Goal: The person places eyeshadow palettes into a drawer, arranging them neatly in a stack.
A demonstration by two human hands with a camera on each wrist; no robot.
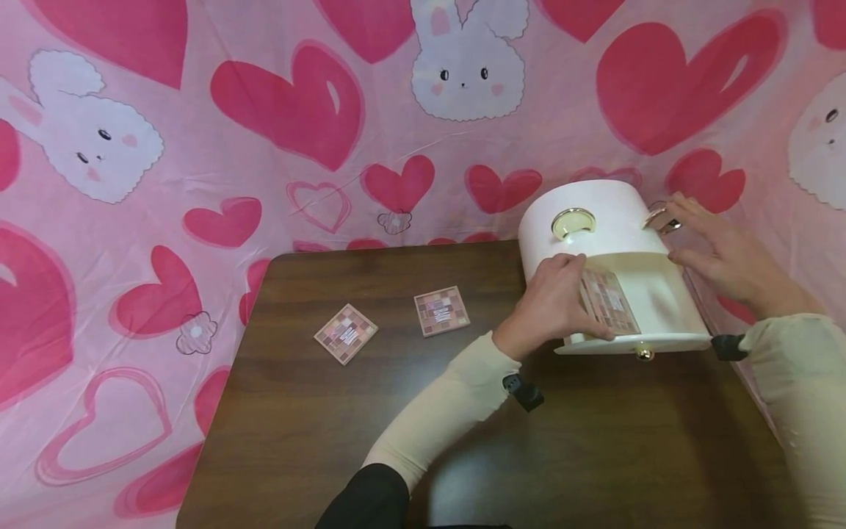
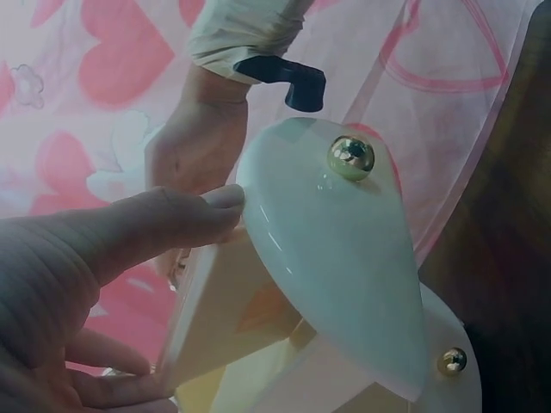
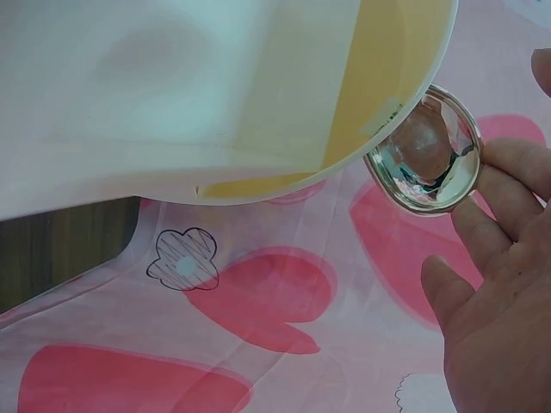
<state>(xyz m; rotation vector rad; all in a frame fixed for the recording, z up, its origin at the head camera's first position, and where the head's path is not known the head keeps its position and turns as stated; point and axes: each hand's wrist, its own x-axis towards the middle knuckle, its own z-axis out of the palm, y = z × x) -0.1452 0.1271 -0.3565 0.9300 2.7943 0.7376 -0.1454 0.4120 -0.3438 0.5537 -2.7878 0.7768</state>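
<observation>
Palette (image 1: 611,305) partly hidden by left hand (image 1: 554,300) pinching it, face tipped toward right hand (image 1: 723,257), whose loose fingers touch gold handle (image 3: 430,155); long axis kinda unclear.

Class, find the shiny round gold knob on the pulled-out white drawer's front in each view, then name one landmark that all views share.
Head: the shiny round gold knob, lower right.
Left wrist: right of centre, upper half, above a second gold knob.
Right wrist: not in it.
Shared landmark: pink heart-printed cloth backdrop.
</observation>
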